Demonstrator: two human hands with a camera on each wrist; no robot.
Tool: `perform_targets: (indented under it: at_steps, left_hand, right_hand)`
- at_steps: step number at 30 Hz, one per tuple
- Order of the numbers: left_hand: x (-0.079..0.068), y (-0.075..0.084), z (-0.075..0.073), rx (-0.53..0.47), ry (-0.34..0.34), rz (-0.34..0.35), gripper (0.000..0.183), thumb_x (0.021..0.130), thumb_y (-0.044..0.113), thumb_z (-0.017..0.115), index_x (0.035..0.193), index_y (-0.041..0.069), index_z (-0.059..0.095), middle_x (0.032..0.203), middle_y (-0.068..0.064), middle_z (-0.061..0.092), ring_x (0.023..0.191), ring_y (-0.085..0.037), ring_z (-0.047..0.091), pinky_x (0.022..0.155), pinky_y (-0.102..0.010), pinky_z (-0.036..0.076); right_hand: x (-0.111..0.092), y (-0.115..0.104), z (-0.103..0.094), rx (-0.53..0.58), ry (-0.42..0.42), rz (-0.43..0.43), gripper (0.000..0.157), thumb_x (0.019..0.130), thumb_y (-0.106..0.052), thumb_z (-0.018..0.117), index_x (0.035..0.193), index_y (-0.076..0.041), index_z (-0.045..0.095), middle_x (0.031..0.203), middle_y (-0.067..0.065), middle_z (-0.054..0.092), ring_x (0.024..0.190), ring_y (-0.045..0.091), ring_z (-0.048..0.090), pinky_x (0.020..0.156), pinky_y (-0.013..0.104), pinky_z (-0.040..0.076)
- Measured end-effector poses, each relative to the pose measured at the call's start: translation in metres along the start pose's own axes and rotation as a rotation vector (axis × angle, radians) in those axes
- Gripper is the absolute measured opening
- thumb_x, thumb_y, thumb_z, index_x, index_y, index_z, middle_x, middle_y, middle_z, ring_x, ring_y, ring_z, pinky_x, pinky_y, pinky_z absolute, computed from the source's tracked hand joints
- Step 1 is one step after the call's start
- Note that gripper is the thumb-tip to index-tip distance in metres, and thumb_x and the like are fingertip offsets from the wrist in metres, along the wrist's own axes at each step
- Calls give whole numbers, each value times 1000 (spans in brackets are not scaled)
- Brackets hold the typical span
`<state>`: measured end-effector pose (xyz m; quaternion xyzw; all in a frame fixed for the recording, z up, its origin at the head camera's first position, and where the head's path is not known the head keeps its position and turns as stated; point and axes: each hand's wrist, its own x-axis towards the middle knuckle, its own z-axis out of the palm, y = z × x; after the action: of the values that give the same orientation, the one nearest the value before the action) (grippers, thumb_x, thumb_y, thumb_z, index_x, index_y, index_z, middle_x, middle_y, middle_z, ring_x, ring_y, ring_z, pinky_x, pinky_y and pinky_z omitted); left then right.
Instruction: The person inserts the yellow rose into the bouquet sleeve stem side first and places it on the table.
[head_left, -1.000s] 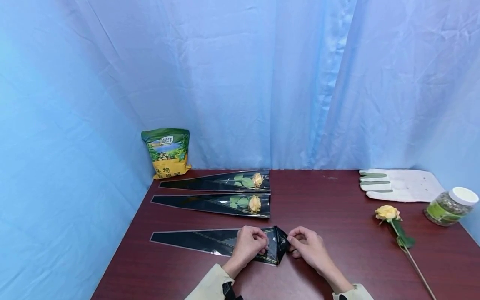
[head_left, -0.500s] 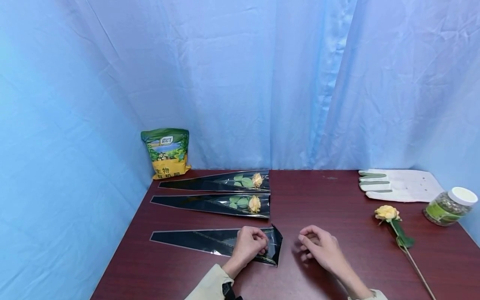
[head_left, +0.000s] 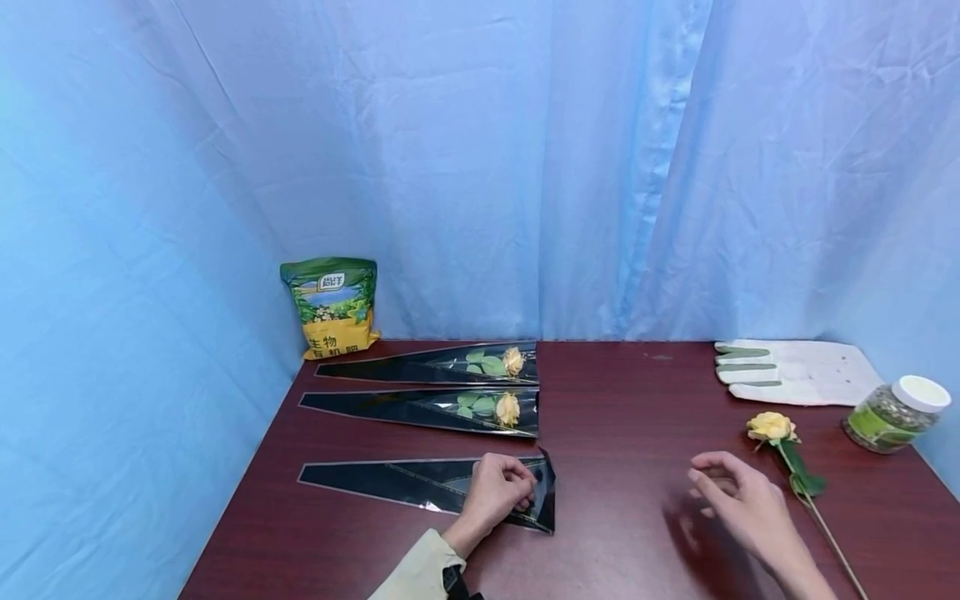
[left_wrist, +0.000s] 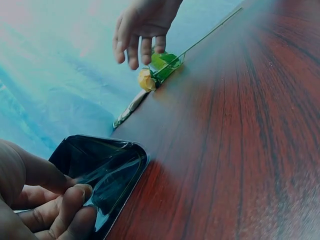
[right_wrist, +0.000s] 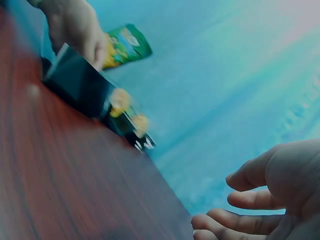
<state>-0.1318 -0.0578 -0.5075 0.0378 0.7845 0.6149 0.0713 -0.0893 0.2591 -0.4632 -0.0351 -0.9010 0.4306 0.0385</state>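
Note:
A tapered black flower sleeve point(head_left: 375, 481) with a clear front lies across the near part of the table. My left hand point(head_left: 497, 493) pinches its clear film point(left_wrist: 107, 175) near the wide right end, and the sleeve's mouth stands parted in the left wrist view. Over the table to the right, my right hand point(head_left: 742, 500) holds nothing; its fingers are loosely bent in the right wrist view. Closest to that hand is a yellow rose point(head_left: 772, 427) with green leaves, its long stem running towards the table's near right.
Two black sleeves, a far one point(head_left: 390, 367) and a nearer one point(head_left: 390, 406), each hold a yellow rose behind the near sleeve. A green and yellow bag point(head_left: 333, 308) stands back left. A white glove point(head_left: 817, 372) and a lidded jar point(head_left: 892, 414) are at right.
My right hand has let go of the sleeve's wide end and moved right towards the loose rose. The sleeve's folded edge has settled back. My left hand stays in place.

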Motion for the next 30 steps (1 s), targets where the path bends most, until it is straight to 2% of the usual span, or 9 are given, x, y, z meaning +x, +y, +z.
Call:
perform_targets:
  at_steps: [3, 8, 11, 13, 16, 19, 22, 26, 30]
  left_hand:
    - [0, -1, 1, 2, 1, 1, 7, 79, -6, 68, 76, -6, 74, 65, -22, 72, 50, -13, 66, 49, -25, 56]
    - [0, -2, 2, 15, -2, 7, 6, 80, -5, 69, 76, -6, 74, 64, -22, 71, 49, -14, 65, 47, -25, 55]
    - [-1, -3, 2, 22, -3, 13, 6, 80, -4, 70, 76, -7, 73, 64, -22, 71, 48, -15, 65, 45, -25, 54]
    - [-1, -3, 2, 26, 2, 16, 6, 80, -4, 70, 76, -7, 73, 64, -21, 71, 47, -14, 65, 45, -25, 54]
    - [0, -3, 1, 32, 11, 24, 6, 79, -4, 70, 75, -7, 73, 64, -21, 71, 46, -13, 64, 44, -24, 53]
    - [0, -2, 0, 30, 10, 23, 6, 79, -4, 70, 75, -7, 73, 64, -22, 71, 46, -11, 63, 44, -24, 53]
    - [0, -2, 0, 24, 6, 17, 6, 79, -4, 70, 76, -8, 73, 64, -23, 71, 46, -9, 62, 44, -24, 53]
    - [0, -2, 0, 30, 4, 14, 6, 79, -4, 69, 75, -7, 73, 64, -23, 71, 45, -10, 62, 45, -25, 54]
    - [-1, -1, 0, 43, 8, 24, 6, 79, -4, 69, 75, -6, 73, 63, -21, 71, 46, -10, 62, 45, -25, 54]
  right_hand:
    - [-1, 9, -13, -4, 4, 31, 30, 99, -20, 61, 119, 3, 62, 97, 16, 75, 70, -3, 68, 58, 26, 57]
    - [-3, 21, -31, -29, -34, 130, 42, 102, -30, 57, 126, 4, 57, 96, 7, 75, 72, -3, 68, 61, 27, 58]
    - [-5, 25, -35, -35, -37, 156, 43, 102, -31, 56, 127, 3, 57, 93, 1, 75, 72, -4, 68, 61, 27, 58]
    - [-6, 25, -30, -16, -29, 135, 39, 102, -27, 57, 126, 5, 57, 91, 0, 75, 71, -5, 68, 60, 27, 58]
    - [-7, 16, -12, 27, -4, 64, 31, 100, -18, 61, 120, 5, 61, 91, 6, 75, 69, -4, 67, 57, 27, 58]
    - [-7, -2, 15, 84, -30, 17, 25, 97, -14, 63, 116, 2, 64, 97, 15, 75, 69, -1, 68, 57, 26, 58]
    - [-5, -24, 42, 160, -118, 30, 25, 96, -15, 65, 115, 1, 65, 102, 18, 73, 71, 3, 70, 59, 27, 59]
    - [-1, -46, 75, 231, -216, 47, 24, 95, -17, 66, 112, 1, 66, 97, 16, 74, 70, 7, 70, 57, 27, 58]
    - [2, -60, 101, 240, -242, 72, 21, 94, -22, 68, 105, -4, 66, 87, 12, 74, 67, 10, 69, 53, 27, 56]
